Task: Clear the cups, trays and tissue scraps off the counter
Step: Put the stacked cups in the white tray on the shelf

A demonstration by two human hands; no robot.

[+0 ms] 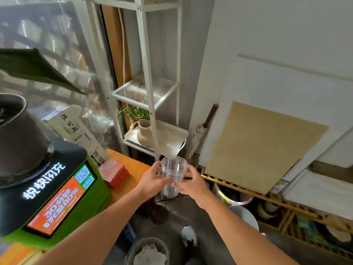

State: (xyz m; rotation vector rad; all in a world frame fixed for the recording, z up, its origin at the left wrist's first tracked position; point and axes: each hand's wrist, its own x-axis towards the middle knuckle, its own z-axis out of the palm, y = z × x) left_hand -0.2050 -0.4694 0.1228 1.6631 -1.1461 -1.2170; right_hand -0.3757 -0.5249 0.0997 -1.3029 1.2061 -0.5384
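Note:
A clear plastic cup (174, 170) is held upright in the air just past the right end of the orange counter (131, 170). My left hand (152, 181) grips its left side and my right hand (193, 185) grips its right side lower down. The cup looks empty. A white tray (177, 139) rests on the low shelf of a white metal rack (147, 73) behind the cup, with a beige vase (144, 132) standing on it.
On the counter sit a green charging kiosk (57, 196) with a dark pot (17, 134) on top, a red box (114, 172) and a white carton (76, 129). Below me stands a bin (147, 251) with crumpled paper. A wooden rack (267, 199) and leaning boards fill the right.

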